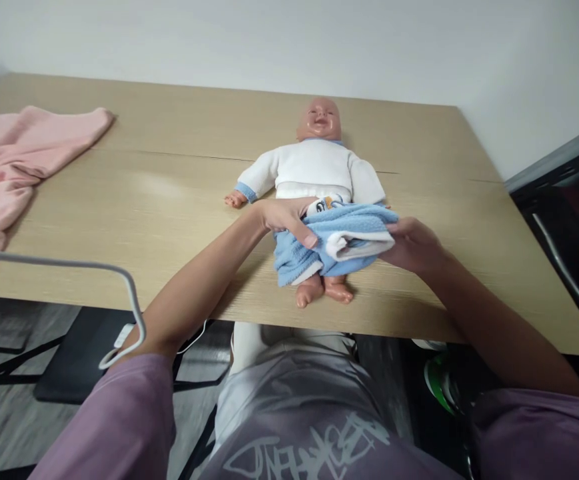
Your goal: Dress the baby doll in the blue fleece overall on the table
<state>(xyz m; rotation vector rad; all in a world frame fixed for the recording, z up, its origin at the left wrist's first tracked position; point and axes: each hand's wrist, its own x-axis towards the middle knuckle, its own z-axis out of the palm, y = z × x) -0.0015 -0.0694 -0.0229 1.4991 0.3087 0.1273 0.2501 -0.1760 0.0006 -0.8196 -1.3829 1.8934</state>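
Observation:
A baby doll lies on its back on the wooden table, head away from me, in a white top. Light blue trousers are bunched around its waist and legs, and its bare feet stick out near the table's front edge. My left hand grips the trousers' waistband at the doll's left hip, fingers curled over the cloth. On the other side, my right hand holds the same waistband, fingers closed on it.
A pink cloth lies crumpled at the table's far left. A white cable loops in front of the camera at left. Dark furniture stands at the right. A white wall runs behind the table.

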